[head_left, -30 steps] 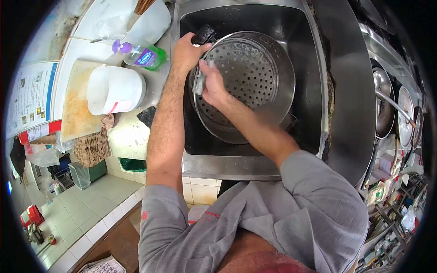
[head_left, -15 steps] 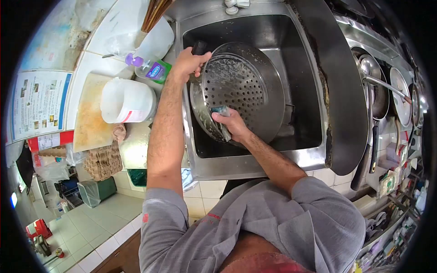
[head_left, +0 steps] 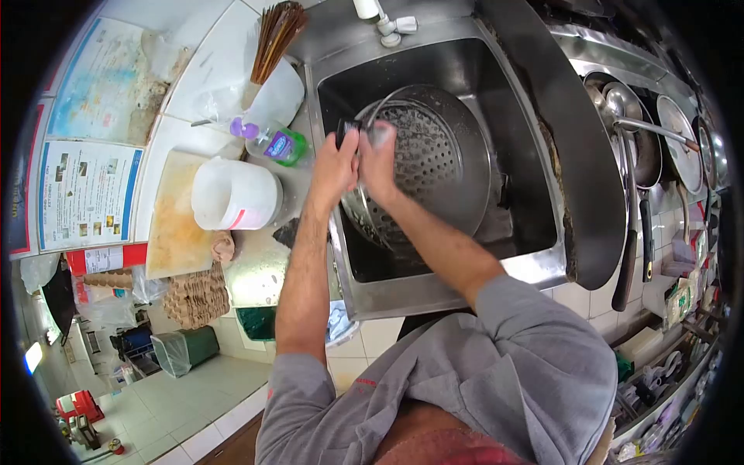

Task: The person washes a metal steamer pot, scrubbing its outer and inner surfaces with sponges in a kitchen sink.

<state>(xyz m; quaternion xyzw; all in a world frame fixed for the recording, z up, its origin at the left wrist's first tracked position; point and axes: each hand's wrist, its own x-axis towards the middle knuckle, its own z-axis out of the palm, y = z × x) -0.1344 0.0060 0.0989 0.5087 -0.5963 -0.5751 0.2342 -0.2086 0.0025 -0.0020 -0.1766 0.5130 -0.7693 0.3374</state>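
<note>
A round metal steamer pot with a perforated base (head_left: 434, 163) is tilted in the sink, wet with suds. My left hand (head_left: 335, 174) is closed around its black handle (head_left: 347, 130) at the left rim. Right beside it, my right hand (head_left: 377, 167) is closed, its fingers smeared by motion, at the handle and rim. A pale bit of the scrubbing pad (head_left: 380, 133) shows at its fingertips; the rest is hidden by the hand.
The steel sink (head_left: 535, 225) surrounds the pot, under a tap (head_left: 391, 31). On the left ledge stand a green soap bottle (head_left: 285, 147), a white bucket (head_left: 240, 194) and a stick brush (head_left: 275, 39). Pans and ladles (head_left: 620, 101) hang at the right.
My right hand has moved from the pot's near-side wall up to the handle, beside my left hand. My left hand keeps its grip. The whole view has shifted slightly.
</note>
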